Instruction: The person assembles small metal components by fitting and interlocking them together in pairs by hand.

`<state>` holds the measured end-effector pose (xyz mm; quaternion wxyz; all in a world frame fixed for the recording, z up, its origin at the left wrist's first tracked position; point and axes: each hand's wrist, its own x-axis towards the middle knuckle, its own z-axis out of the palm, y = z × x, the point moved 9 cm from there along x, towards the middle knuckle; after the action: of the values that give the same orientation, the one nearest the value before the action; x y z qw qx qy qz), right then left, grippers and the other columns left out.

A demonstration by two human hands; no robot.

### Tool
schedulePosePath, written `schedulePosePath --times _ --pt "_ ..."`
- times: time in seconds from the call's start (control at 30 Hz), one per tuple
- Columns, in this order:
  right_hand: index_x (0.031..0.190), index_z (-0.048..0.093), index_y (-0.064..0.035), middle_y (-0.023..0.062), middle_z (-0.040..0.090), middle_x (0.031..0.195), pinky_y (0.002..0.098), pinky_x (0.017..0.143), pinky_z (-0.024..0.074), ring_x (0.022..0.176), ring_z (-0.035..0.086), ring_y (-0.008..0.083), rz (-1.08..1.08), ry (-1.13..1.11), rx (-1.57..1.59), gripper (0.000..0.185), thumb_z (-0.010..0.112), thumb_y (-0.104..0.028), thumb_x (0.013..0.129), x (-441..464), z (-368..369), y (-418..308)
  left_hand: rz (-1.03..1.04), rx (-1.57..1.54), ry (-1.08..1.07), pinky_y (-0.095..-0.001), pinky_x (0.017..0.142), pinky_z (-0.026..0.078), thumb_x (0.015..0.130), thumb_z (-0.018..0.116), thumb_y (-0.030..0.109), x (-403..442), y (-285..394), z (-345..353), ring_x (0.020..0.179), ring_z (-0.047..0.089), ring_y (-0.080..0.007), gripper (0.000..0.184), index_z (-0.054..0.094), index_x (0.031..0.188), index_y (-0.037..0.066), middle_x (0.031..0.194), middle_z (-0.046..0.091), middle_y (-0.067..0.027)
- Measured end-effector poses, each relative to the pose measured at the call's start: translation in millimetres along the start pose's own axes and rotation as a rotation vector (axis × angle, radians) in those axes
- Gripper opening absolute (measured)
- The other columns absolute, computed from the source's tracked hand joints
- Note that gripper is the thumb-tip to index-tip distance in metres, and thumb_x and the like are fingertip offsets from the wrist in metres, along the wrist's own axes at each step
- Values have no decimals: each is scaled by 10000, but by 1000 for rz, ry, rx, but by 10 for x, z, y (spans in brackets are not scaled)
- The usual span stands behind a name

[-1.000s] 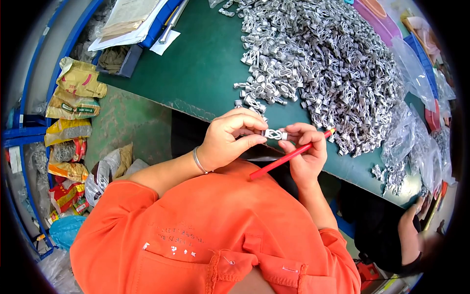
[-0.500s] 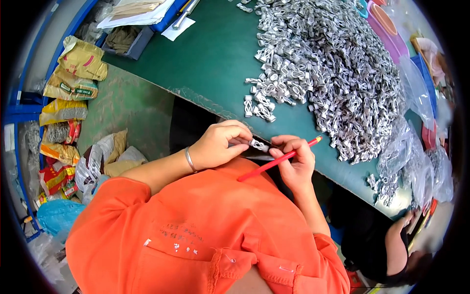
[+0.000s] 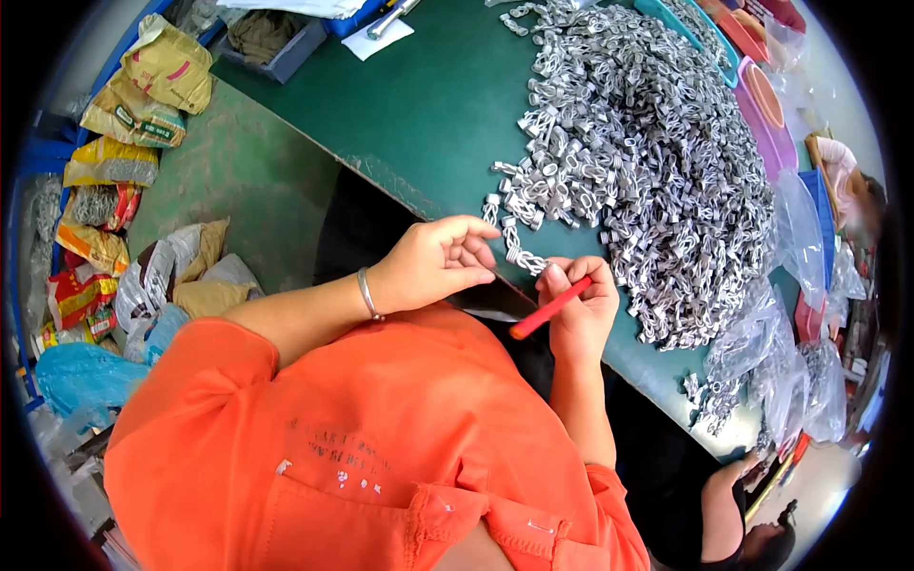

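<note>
My right hand is closed around a red pen, whose near end points down toward my orange shirt. Its thumb and forefinger also pinch at a small silver metal piece at the table edge. To the left, my left hand, with a metal bangle on the wrist, has its thumb and forefinger apart and nothing visible between them. Beyond both hands, a large pile of silver looped metal pieces spreads over the green table. A few loose pieces lie near my left fingertips.
Clear plastic bags hang over the table's right side, beside a pink basin. A grey bin stands at the back left. Sacks line the floor at left. A co-worker's arm is at lower right.
The left hand has let go of the small metal piece and its fingers have parted. The right hand has moved to the pieces at the table edge, and the pen has turned. The view has shifted.
</note>
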<state>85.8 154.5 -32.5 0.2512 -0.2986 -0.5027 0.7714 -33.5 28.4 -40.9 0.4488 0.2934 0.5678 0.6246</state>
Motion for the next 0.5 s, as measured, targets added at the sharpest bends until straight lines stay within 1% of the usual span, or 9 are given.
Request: schedulePosePath --times 0.03,0.13,0.27,0.33,0.37,0.4,0.43,0.47,0.5 --pt "805 443 -55 115 624 829 226 571 469 654 572 117 12 -2 -11 219 620 72 823 -34 10 -13 13 -65 -42 -242 771 530 850 603 -40 6 30 64 858 632 -140 345 503 1180 -28 983 607 -94" --pt "813 452 -66 123 626 787 208 477 425 619 586 135 80 -17 110 204 620 47 837 -103 31 46 -7 -144 -77 -255 758 538 859 583 -53 14 91 150 843 632 -143 278 529 1132 -39 955 611 -100" --pt "825 446 -59 147 639 831 217 491 442 628 594 138 129 -25 176 198 609 52 841 -130 14 60 25 -202 -103 -270 739 546 863 573 -61 3 114 189 828 632 -146 220 551 1081 -50 926 615 -104" --pt "829 435 -55 169 644 906 228 562 480 682 604 135 68 -78 111 226 618 78 821 -136 34 41 33 -227 -102 -269 736 546 862 574 -61 -2 119 196 830 631 -145 219 551 1080 -51 928 615 -104" --pt "829 435 -55 169 644 906 228 562 480 682 604 135 65 -81 110 226 618 78 821 -137 33 74 111 -184 -86 -264 730 544 850 588 -68 -13 184 186 827 628 -142 216 562 1064 -50 923 612 -101" --pt "824 430 -54 180 638 947 235 609 492 715 604 134 -62 -94 26 248 628 95 804 -144 41 13 188 -140 -70 -259 723 542 837 602 -74 -22 252 171 824 626 -138 214 574 1047 -50 918 608 -98" --pt "820 425 -53 190 632 988 243 657 503 748 604 133 -189 -107 -58 271 638 111 786 -171 59 -64 192 -139 -66 -259 723 542 837 602 -74 -22 277 162 824 626 -138 214 574 1047 -50 918 608 -98" --pt "815 420 -54 191 622 1011 249 711 503 791 597 135 -269 -111 -108 313 665 129 752 -203 70 -124 241 -60 -65 -254 718 539 819 618 -83 -37 357 162 819 623 -135 213 586 1027 -49 911 604 -95" --pt "815 420 -54 191 622 1011 249 711 503 791 597 135 -267 -113 -109 313 665 129 752 -210 83 -126 287 19 -64 -248 712 537 801 633 -92 -52 413 172 814 620 -131 214 599 1007 -47 904 600 -92"
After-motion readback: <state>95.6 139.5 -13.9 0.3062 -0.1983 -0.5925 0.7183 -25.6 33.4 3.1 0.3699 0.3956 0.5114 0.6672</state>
